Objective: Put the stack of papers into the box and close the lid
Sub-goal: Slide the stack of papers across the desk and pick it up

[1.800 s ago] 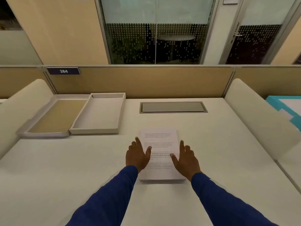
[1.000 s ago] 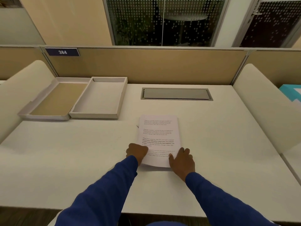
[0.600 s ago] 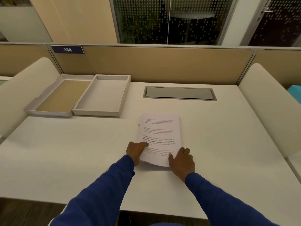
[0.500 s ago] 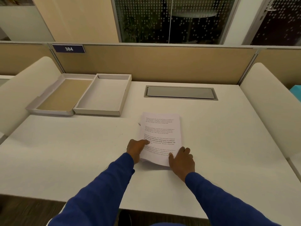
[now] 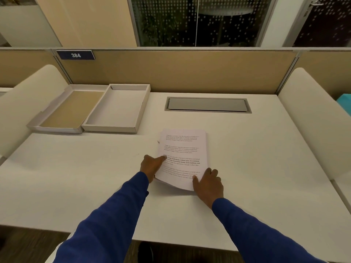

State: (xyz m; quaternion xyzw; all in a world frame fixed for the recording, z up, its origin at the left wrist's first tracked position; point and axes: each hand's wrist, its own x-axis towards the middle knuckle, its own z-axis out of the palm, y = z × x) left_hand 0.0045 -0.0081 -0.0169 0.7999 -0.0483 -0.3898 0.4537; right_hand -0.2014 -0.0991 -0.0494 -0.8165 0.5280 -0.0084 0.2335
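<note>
A stack of printed white papers lies in the middle of the white desk. My left hand grips its left edge, thumb on top and fingers underneath, and the near left corner is raised off the desk. My right hand rests on the near right corner, thumb on the top sheet. At the back left stands the open box, a shallow grey tray, with its lid lying flat beside it on the left, tan inside up.
A grey cable hatch is set into the desk behind the papers. Tan partition panels close the back, with cream dividers on the left and right. A teal object shows at the far right.
My hands slid from the papers' sides down to the near corners. The left hand took hold of the left edge and lifted that corner. The camera tilted down.
</note>
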